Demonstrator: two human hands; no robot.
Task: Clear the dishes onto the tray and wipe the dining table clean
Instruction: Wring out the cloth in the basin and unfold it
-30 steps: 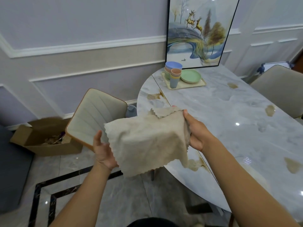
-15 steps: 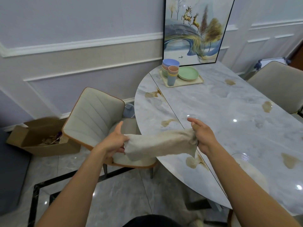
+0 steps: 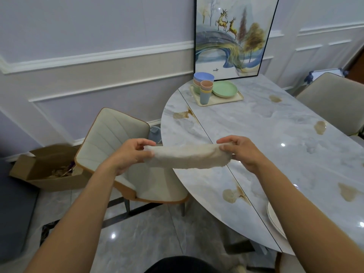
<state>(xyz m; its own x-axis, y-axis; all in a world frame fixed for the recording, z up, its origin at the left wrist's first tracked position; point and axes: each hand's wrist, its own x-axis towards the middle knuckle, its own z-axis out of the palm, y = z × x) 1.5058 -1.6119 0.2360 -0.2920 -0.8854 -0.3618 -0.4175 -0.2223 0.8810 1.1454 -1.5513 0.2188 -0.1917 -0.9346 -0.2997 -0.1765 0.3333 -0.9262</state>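
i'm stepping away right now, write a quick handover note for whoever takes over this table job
Hands: the left hand and right hand each pinch one end of the folded cloth, held up by the table edge.
Things: bowls, cups and a green plate sit on the tray at the far end. A white plate lies at the near edge, partly hidden by the right arm.
Done: most dishes are on the tray.
Left: move the white plate to the tray and wipe the brown stains, none wiped yet.

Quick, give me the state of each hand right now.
Left hand: closed, gripping the left end of the folded cloth.
Right hand: closed, pinching the cloth's right end.
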